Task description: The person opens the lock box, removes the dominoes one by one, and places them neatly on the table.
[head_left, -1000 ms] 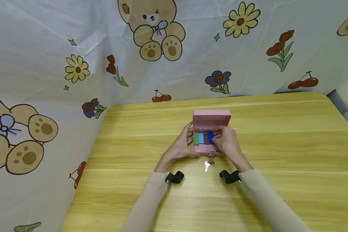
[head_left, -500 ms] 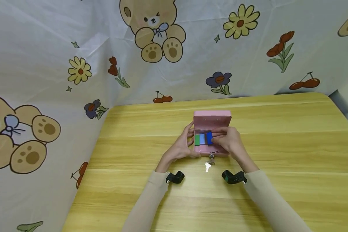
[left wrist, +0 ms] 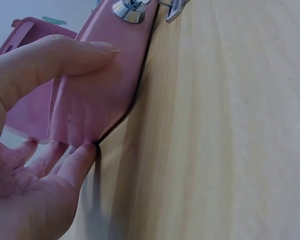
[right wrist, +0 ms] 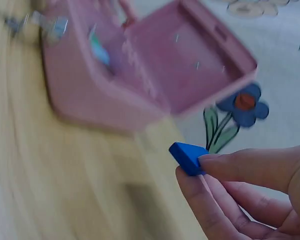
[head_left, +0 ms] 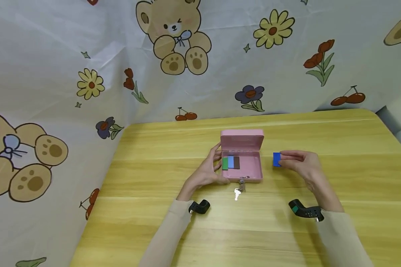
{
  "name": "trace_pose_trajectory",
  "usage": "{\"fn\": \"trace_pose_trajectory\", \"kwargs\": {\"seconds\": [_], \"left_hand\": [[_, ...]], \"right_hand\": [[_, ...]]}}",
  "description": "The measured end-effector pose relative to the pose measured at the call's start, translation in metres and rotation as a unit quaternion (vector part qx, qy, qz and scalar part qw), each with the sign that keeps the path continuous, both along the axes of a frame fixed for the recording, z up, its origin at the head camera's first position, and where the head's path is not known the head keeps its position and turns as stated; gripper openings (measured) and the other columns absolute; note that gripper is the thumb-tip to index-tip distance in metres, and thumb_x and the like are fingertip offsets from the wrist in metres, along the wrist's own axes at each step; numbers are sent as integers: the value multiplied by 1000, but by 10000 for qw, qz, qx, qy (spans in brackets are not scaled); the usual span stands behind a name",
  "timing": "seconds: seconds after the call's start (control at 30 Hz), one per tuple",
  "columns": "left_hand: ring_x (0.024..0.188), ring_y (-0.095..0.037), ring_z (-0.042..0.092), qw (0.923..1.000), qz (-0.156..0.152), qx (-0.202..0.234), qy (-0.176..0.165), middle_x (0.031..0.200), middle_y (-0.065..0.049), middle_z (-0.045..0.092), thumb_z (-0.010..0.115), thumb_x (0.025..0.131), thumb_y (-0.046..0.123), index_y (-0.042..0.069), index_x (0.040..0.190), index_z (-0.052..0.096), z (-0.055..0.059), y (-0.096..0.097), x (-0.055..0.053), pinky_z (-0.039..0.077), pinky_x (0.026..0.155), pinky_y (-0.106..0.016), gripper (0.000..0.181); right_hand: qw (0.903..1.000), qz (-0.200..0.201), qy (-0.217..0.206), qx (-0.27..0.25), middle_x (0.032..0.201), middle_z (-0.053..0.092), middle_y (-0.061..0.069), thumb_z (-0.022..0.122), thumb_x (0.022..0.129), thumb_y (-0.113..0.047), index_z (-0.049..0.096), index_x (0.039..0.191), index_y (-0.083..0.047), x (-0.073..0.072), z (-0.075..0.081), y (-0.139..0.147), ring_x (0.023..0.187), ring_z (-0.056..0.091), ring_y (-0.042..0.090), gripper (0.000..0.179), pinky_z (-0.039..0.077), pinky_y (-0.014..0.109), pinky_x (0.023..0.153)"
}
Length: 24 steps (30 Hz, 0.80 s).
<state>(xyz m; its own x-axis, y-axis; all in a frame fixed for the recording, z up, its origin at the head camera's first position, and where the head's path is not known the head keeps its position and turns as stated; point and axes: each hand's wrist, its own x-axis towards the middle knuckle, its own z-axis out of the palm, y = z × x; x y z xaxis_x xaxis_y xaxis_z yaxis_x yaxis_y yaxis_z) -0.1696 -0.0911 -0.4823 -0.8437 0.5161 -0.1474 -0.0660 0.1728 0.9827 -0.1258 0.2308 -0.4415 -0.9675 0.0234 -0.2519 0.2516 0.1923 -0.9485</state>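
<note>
A pink lockable box (head_left: 250, 168) stands on the table with its lid (head_left: 242, 141) raised. Inside, at its left end, a green block (head_left: 225, 163), a light blue block (head_left: 231, 162) and a brown block (head_left: 236, 162) sit side by side. My left hand (head_left: 207, 168) holds the box at its left end. In the left wrist view its thumb (left wrist: 75, 55) lies along the front wall, with the fingers at the side. To the right of the box, my right hand (head_left: 304, 165) pinches a dark blue block (right wrist: 186, 157) between thumb and fingertips, above the table.
A key (head_left: 237, 194) hangs at the lock (head_left: 242, 182) on the box's front. The wooden table (head_left: 354, 159) reaches back to a cloth (head_left: 227, 81) printed with bears and flowers, which also runs along the left side.
My right hand has lifted the dark blue block out of the box and carried it right, past the box's side. The left hand has stayed on the box.
</note>
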Motion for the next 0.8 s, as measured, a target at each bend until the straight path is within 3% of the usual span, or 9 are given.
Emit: {"fn": "trace_pose_trajectory", "kwargs": {"seconds": [0.27, 0.47, 0.8], "left_hand": [[153, -29, 30, 9999, -48, 16, 97, 164, -13, 30, 85, 66, -19, 24, 169, 6, 0, -4, 1, 34, 125, -32, 137], [154, -30, 28, 9999, -69, -78, 137, 165, -12, 28, 86, 68, -17, 24, 169, 5, 0, -4, 0, 34, 125, -32, 136], [154, -28, 28, 9999, -67, -63, 118, 165, -12, 28, 85, 67, -19, 26, 169, 5, 0, -3, 0, 34, 124, -30, 137]], "right_hand": [[9916, 322, -527, 1134, 97, 78, 4, 72, 98, -6, 59, 134, 18, -9, -17, 14, 79, 62, -7, 45, 54, 6, 71], [9867, 579, -681, 1355, 97, 76, 5, 70, 100, -7, 58, 133, 18, -14, -12, 14, 79, 64, 0, 44, 58, 12, 70], [9792, 791, -778, 1701, 101, 78, 12, 71, 99, -8, 61, 129, 18, -18, -7, 14, 83, 64, 4, 41, 56, 13, 69]]}}
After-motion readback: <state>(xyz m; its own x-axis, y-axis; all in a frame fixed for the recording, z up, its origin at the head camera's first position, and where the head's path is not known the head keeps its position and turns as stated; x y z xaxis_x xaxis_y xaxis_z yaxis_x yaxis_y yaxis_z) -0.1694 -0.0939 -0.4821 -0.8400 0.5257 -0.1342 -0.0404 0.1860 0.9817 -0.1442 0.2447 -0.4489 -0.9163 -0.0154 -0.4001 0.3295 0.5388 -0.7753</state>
